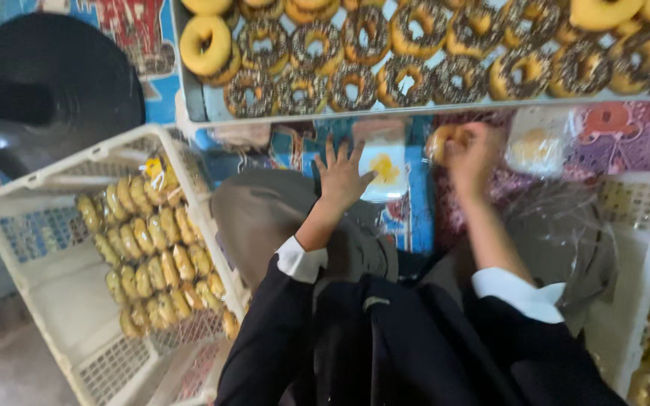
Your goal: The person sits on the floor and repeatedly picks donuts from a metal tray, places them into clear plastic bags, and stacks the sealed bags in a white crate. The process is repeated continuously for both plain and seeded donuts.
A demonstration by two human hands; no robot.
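My left hand (341, 177) is spread open with fingers apart, reaching toward a small clear plastic bag (384, 171) with a yellow mark that lies on the patterned blue mat. My right hand (472, 156) is closed around a plain golden doughnut (441, 141), held just below the edge of a metal tray (189, 98). That tray holds several doughnuts (355, 83), most with dark sprinkled topping and some with yellow glaze. Both my arms wear black sleeves with white cuffs.
A white plastic crate (54, 301) at left holds rows of bagged doughnuts (152, 248). Another white crate (645, 248) stands at right with loose clear plastic (558, 225) beside it. A dark round pan (47, 83) sits at top left. A wrapped doughnut (536, 146) lies right of my right hand.
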